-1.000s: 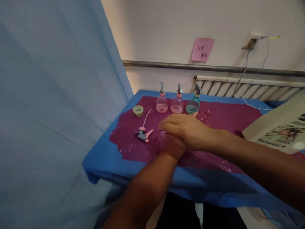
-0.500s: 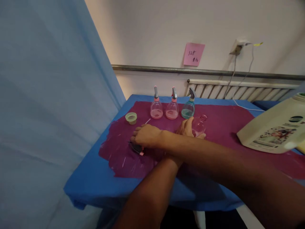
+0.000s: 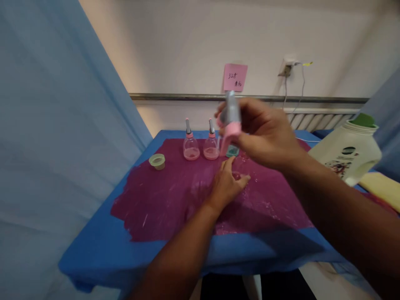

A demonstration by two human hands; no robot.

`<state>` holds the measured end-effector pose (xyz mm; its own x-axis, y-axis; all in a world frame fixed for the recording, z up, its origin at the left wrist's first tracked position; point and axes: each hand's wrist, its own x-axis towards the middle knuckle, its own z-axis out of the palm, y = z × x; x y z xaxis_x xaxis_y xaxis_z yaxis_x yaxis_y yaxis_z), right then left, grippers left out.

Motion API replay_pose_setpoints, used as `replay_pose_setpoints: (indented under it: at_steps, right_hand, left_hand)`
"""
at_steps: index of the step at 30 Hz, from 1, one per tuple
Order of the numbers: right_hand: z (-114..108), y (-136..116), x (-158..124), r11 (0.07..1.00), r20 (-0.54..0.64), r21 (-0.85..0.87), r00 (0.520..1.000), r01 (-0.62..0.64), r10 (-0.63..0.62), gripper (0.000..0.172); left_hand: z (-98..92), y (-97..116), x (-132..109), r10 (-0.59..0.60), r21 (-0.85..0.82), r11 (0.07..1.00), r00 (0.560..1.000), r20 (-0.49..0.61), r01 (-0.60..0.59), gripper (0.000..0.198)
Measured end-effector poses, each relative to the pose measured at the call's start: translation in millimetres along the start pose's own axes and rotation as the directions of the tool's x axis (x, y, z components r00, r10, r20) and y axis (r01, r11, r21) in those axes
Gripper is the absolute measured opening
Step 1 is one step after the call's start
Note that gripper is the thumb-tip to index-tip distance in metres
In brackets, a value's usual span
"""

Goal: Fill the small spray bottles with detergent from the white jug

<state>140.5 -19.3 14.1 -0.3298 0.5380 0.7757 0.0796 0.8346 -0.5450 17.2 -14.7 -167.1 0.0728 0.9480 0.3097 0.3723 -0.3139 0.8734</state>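
Raised above the table, my right hand [image 3: 265,137] grips a grey and pink spray nozzle [image 3: 233,118], slightly blurred by motion. My left hand [image 3: 226,183] is low on the table, curled round a clear pinkish bottle [image 3: 240,168] without a top. That bottle is hard to make out against the cloth. Behind the hands stand two clear bottles, a left one [image 3: 191,149] and a right one [image 3: 211,149], each with pink liquid and a grey spray top. A teal bottle [image 3: 232,151] is mostly hidden behind the nozzle and right hand.
A small pale green cup [image 3: 158,161] sits at the left on the purple sheet [image 3: 162,208], which covers part of the blue tablecloth [image 3: 125,254]. A large cream jug [image 3: 346,150] is at the right beside a yellow object [image 3: 381,189]. A blue curtain [image 3: 46,146] hangs left.
My right hand has picked up the spray nozzle from the left of the table and carried it up and right, uncrossing my arms. My left hand stays at the open bottle. The view has shifted.
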Motion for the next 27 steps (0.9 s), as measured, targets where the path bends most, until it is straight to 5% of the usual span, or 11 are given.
replay_pose_setpoints:
  at_steps: [3,7,15,27]
  right_hand:
    - [-44.5,-5.8,-1.2,0.998,-0.127,0.002,0.990,-0.063,0.063,0.031]
    - [-69.2,0.1,-12.2,0.996,-0.213,-0.020,0.973,-0.091,0.085,0.033]
    - [-68.3,38.2,-41.1,0.967,-0.189,0.066,0.948,-0.246,0.255,0.049]
    - [-54.7,93.3,-84.9,0.779,-0.015,0.321,0.820,-0.538,0.572,0.049]
  left_hand:
    - [2.3,1.9,2.8,-0.003,0.034,0.999,1.000,0.019,0.003,0.085]
    - [3.3,-1.5,4.4,-0.006,0.062,0.998,1.000,0.023,0.005,0.085]
    - [4.3,-8.9,1.7,0.084,0.012,0.996,0.996,0.038,-0.084,0.084]
    - [-1.8,13.2,-0.9,0.018,-0.239,0.971,0.989,0.147,0.018,0.086]
